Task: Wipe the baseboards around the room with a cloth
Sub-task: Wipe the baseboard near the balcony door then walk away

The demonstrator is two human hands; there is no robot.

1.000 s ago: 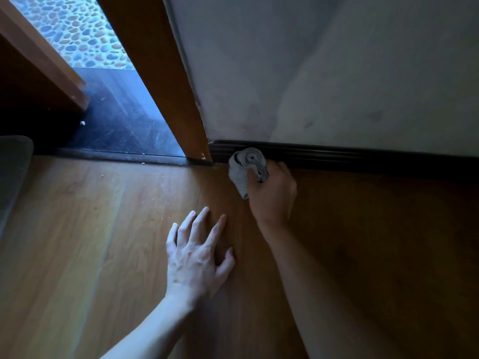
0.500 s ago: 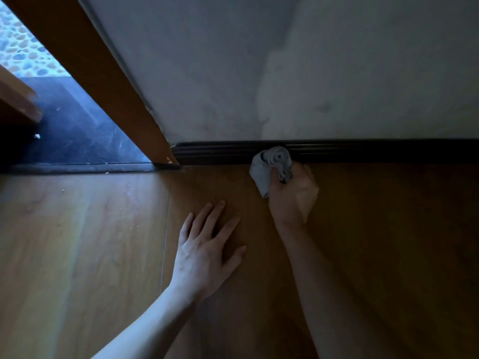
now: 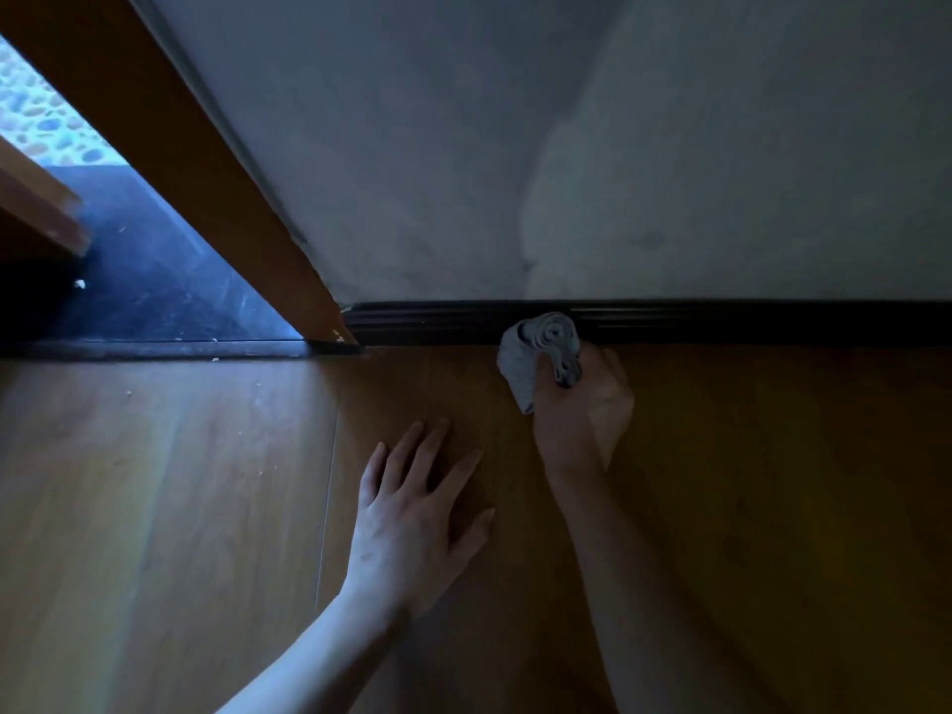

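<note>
Fingers (image 3: 407, 458) of the left hand (image 3: 412, 528) lie straight and spread, flat on the wooden floor (image 3: 180, 481), and they hold nothing. At the far left, a slanting brown door frame (image 3: 206, 172) borders an opening, with a dark floor strip (image 3: 170, 296) and pebble paving (image 3: 31, 115) behind it. To the right of the frame stands the pale wall (image 3: 515, 146), and along its foot runs the dark baseboard (image 3: 747, 322). Right of the left hand, the right hand (image 3: 582, 414) has its fingers curled round a crumpled grey cloth (image 3: 536, 353). The cloth touches the baseboard, somewhat to the right of the door frame.
</note>
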